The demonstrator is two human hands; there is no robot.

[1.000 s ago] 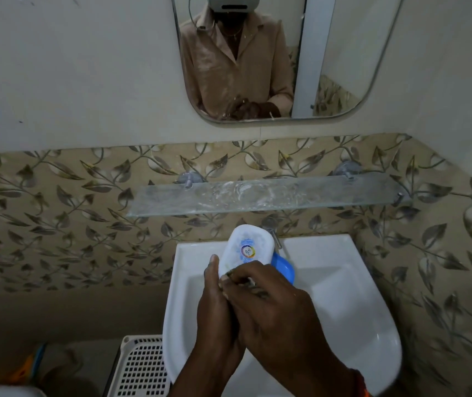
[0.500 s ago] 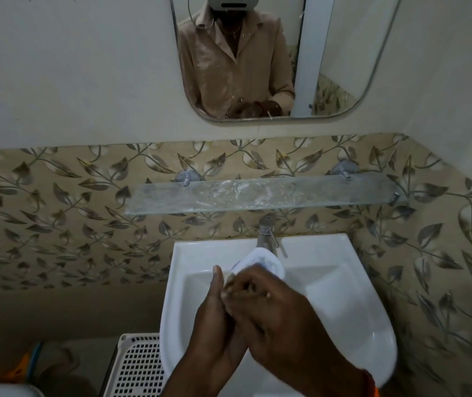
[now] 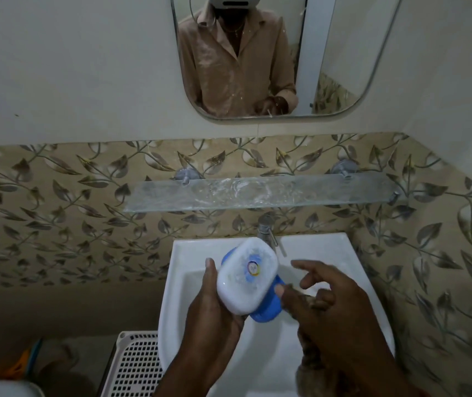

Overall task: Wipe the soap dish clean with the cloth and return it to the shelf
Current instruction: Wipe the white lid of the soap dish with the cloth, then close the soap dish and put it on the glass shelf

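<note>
Over the white sink [image 3: 329, 253], my left hand [image 3: 211, 319] grips the soap dish [image 3: 247, 275] from its left side. The dish has a white lid with a small round sticker and a blue base, and it is tilted with the lid facing me. My right hand [image 3: 338, 308] is just right of the dish, its thumb touching the blue base and its forefinger stretched out. Its other fingers hold a brown patterned cloth [image 3: 310, 368] that hangs below the palm. The glass shelf [image 3: 257, 193] on the wall above the sink is bare and smeared.
A chrome tap [image 3: 266, 227] stands at the sink's back edge, right behind the dish. A white perforated basket [image 3: 134, 365] sits low at the left of the sink. A mirror [image 3: 343, 67] hangs above the shelf. The tiled side wall is close on the right.
My right hand covered the dish half a second ago; it has slid off to the right. The dish has come up and turned, so the white lid and blue base show again.
</note>
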